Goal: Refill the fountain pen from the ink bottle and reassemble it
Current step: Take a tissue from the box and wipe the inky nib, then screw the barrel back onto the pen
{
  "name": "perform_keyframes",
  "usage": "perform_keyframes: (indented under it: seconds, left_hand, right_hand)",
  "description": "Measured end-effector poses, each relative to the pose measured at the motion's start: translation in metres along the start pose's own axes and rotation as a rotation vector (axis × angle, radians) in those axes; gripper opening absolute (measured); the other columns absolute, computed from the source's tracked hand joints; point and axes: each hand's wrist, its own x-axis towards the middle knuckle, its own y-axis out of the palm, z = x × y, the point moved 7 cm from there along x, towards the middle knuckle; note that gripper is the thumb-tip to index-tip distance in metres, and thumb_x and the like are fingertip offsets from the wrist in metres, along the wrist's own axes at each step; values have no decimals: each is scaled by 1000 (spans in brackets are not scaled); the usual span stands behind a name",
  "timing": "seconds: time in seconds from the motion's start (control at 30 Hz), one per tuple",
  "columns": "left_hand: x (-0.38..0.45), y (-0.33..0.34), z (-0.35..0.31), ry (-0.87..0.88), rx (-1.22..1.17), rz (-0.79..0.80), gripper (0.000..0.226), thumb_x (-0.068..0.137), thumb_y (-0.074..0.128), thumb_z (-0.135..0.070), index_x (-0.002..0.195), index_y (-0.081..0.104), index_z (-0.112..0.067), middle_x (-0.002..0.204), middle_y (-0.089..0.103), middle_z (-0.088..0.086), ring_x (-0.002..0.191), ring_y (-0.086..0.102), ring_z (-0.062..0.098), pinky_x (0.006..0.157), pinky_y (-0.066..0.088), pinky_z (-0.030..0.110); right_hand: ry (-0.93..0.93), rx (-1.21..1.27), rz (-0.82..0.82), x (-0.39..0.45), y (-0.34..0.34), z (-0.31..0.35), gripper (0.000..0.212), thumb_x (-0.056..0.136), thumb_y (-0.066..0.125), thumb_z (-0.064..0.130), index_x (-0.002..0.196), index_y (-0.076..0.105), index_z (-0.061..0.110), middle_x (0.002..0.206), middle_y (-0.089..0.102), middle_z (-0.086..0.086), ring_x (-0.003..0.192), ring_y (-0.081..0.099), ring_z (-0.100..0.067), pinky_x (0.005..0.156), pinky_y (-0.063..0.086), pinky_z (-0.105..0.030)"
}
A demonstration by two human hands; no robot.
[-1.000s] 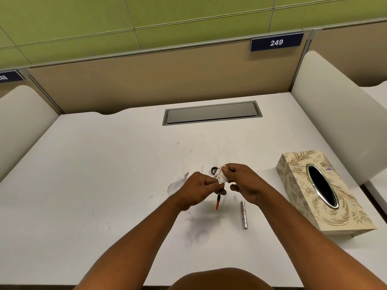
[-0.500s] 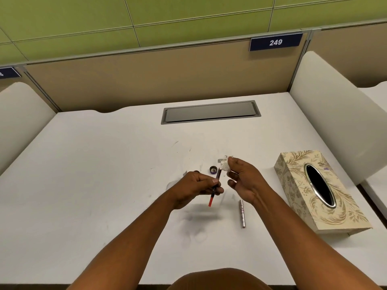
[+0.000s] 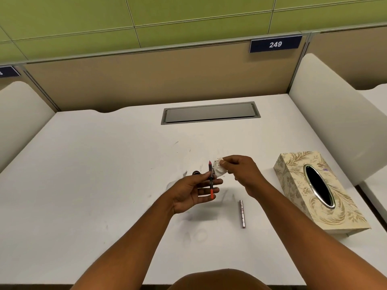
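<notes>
Left hand [image 3: 191, 190] pinching upright pen section [image 3: 210, 181], right hand [image 3: 240, 171] holding crumpled tissue [image 3: 219, 170] beside it, metal barrel [image 3: 242, 214] lying on white bench [image 3: 104, 174], tissue box [image 3: 314, 191] at right

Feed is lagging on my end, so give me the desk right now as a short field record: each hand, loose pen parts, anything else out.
left hand: holds the pen section upright, red end down
right hand: pinches a crumpled tissue beside the pen
metal barrel: lying on the desk, untouched
small dark round item: behind left hand, mostly hidden
tissue box: right side of desk
</notes>
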Motion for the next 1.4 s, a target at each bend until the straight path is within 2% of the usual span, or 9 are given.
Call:
perform_keyframes:
  seconds: [0.23, 0.47, 0.6, 0.73, 0.8, 0.93, 1.0, 1.07, 1.4]
  left_hand:
    - [-3, 0, -3, -5, 68, 28, 30, 97, 59, -27, 117, 70, -7, 129, 68, 13, 115, 66, 32, 99, 51, 44]
    - [-2, -4, -1, 3, 56, 9, 37, 95, 61, -23, 128, 63, -5, 128, 69, 10, 115, 67, 33, 97, 52, 45]
    - [0, -4, 0, 10, 45, 3, 38, 98, 59, -23, 132, 60, -7, 131, 68, 8, 112, 68, 30, 91, 55, 40]
    - [2, -3, 0, 21, 58, 14, 34, 99, 57, -23, 130, 63, -10, 131, 68, 6, 113, 68, 28, 90, 54, 38]
    - [4, -2, 1, 28, 61, 12, 35, 100, 56, -23, 131, 62, -9, 130, 68, 4, 109, 69, 25, 88, 54, 35]
    - [10, -4, 3, 54, 20, -37, 32, 97, 59, -24, 126, 62, -10, 122, 72, 2, 100, 68, 23, 97, 45, 37]
    - [13, -5, 4, 66, -4, -55, 24, 96, 61, -25, 117, 64, -14, 120, 73, 1, 99, 67, 23, 93, 45, 36]
    - [16, -6, 6, 71, -17, -63, 16, 96, 62, -25, 109, 66, -16, 122, 73, 1, 98, 66, 22, 84, 47, 31]
    - [29, -3, 19, 67, -91, -97, 16, 95, 63, -25, 106, 73, -18, 121, 73, 2, 104, 65, 26, 81, 49, 30]
  right_hand:
    - [40, -128, 132, 4, 15, 2, 15, 90, 68, 16, 99, 76, 6, 77, 68, 4, 64, 53, -6, 48, 39, -9]
    - [89, -120, 181, 3, 22, -7, 16, 91, 64, 24, 95, 76, 14, 91, 75, -9, 76, 60, -17, 62, 37, -30]
    - [115, -89, 130, -2, 13, -10, 26, 94, 59, 33, 100, 75, 14, 87, 71, 3, 73, 58, -13, 66, 39, -30]
    - [112, -123, 75, -11, -3, -21, 21, 94, 58, 27, 98, 75, 14, 88, 72, 0, 70, 57, -13, 62, 41, -23]
    - [94, -206, 39, -16, -11, -33, 20, 92, 60, 26, 92, 75, 13, 86, 73, -3, 70, 59, -15, 67, 47, -28]
    - [82, -529, 32, -27, -20, -67, 22, 91, 61, 31, 83, 73, 14, 80, 73, 0, 77, 63, -16, 69, 47, -28]
    - [57, -738, 39, -36, -23, -78, 24, 92, 60, 33, 83, 70, 13, 78, 71, 0, 75, 59, -11, 60, 39, -20]
    - [47, -867, 25, -45, -24, -86, 23, 92, 60, 35, 83, 69, 16, 75, 66, 4, 75, 60, -14, 59, 38, -24]
    - [146, -927, -75, -74, -29, -114, 29, 84, 63, 53, 86, 63, 24, 82, 63, 7, 76, 58, -12, 64, 44, -28]
